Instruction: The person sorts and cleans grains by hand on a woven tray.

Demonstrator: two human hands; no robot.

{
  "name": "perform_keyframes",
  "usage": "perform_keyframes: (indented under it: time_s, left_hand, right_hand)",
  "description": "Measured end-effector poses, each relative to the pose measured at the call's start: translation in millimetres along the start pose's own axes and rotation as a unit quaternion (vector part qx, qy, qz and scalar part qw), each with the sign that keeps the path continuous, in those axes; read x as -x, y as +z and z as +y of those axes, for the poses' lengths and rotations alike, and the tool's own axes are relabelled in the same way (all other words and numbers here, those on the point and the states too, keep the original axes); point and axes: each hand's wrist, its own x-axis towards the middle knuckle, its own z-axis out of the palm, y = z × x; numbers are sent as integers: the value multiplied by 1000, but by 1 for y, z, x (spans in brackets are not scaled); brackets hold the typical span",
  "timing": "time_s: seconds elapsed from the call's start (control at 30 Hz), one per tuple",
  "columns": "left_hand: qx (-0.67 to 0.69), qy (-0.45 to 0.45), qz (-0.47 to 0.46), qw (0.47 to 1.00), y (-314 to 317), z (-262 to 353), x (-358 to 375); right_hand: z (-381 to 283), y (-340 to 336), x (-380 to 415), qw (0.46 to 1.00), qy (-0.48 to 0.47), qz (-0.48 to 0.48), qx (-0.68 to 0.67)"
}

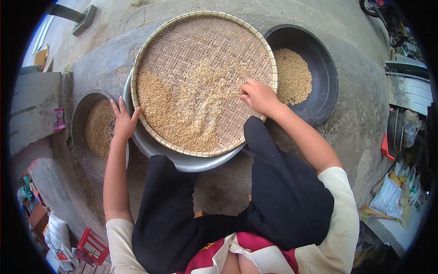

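A round woven bamboo tray (182,34) with a green-and-pale rim rests on a metal basin (191,160). Unhusked rice grain (182,107) lies spread across its lower left and middle. My left hand (123,119) rests against the tray's left rim, fingers apart, steadying it. My right hand (258,95) lies inside the tray at its right side, fingers curled down into the grain; whether it pinches anything is hidden.
A dark bowl (321,59) at the right holds a pile of grain. Another dark bowl (80,137) at the left also holds grain. All stand on a concrete slab (360,100). My knees in black trousers (273,192) are below the basin.
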Motion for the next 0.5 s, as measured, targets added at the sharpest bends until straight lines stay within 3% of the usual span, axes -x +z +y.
perform_keyframes:
  time_s: [0.17, 0.23, 0.4, 0.5]
  left_hand:
    - [-1, -8, -2, 1000, -6, 6, 3]
    - [-2, -12, -9, 1000, -5, 5, 3]
    - [1, -19, -9, 1000, -7, 5, 4]
    - [1, -16, -1, 1000, -3, 0, 3]
  right_hand:
    - [-9, -2, 4, 999, -2, -13, 39]
    - [-9, -14, 8, 999, -17, 24, 23]
    - [15, -65, 29, 970, 111, 213, -25]
    - [48, -74, 50, 950, 201, 239, 21]
